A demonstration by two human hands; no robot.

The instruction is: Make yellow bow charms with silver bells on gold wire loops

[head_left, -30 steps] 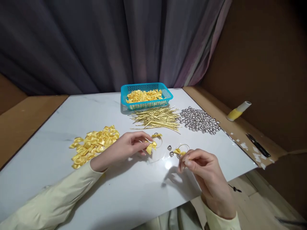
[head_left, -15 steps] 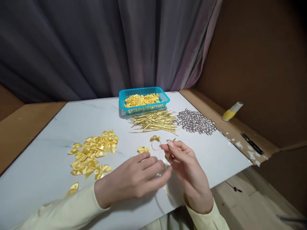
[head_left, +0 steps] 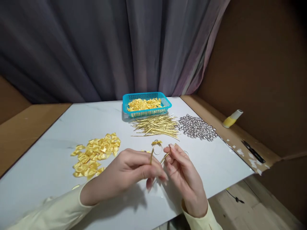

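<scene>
My left hand and my right hand meet near the table's front edge, fingers pinched on a thin gold wire tie held between them. One end of the tie sticks up from my left fingers, the other runs to my right fingertips. Just beyond the hands lies a finished yellow bow on a wire ring. A loose heap of yellow ribbon bows lies to the left of my left hand.
A teal basket with yellow bows stands at the back. In front of it lie a pile of gold wire ties and a pile of silver bells. A yellow glue bottle and black snips rest on the cardboard at right.
The hands let go of two bow rings, came together near the front edge, and now hold a gold tie between them. The head view shifted slightly.
</scene>
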